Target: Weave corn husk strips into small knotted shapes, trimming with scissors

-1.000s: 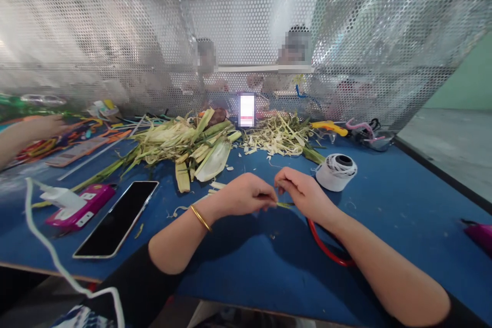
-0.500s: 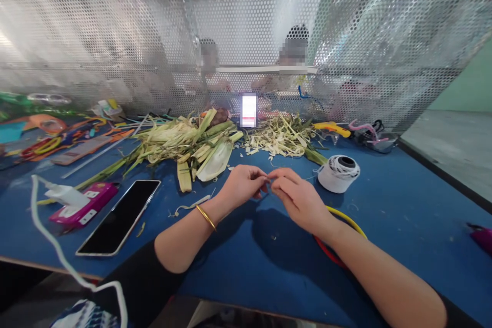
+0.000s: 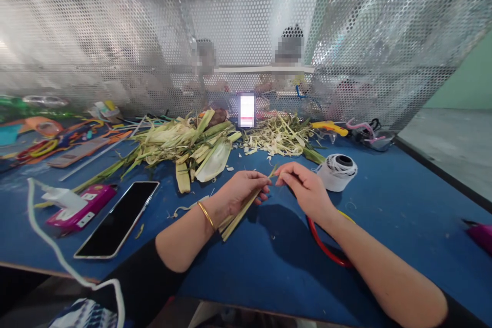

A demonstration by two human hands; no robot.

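My left hand point(image 3: 246, 189) is closed on a few pale green husk strips point(image 3: 241, 217). Their long ends slant down toward my wrist, and a short tip pokes out above the fingers. Just right of that tip, my right hand point(image 3: 302, 184) is closed in a pinch; what it grips, if anything, is too fine to make out. A spool of white thread point(image 3: 338, 174) stands beside my right hand. Under the right forearm lies a red and yellow ring point(image 3: 321, 246), partly hidden.
Beyond my hands lie a heap of husks point(image 3: 172, 138) and a pile of shredded strips point(image 3: 282, 136). A phone point(image 3: 119, 220) and a magenta power strip point(image 3: 82, 210) are at left. Yellow-handled tool point(image 3: 330, 127) lies back right. A perforated metal screen point(image 3: 246, 15) closes the back.
The husk strips in my left hand now show, slanting down below it. My right hand has shifted slightly right, away from the left fingertips, and turned.
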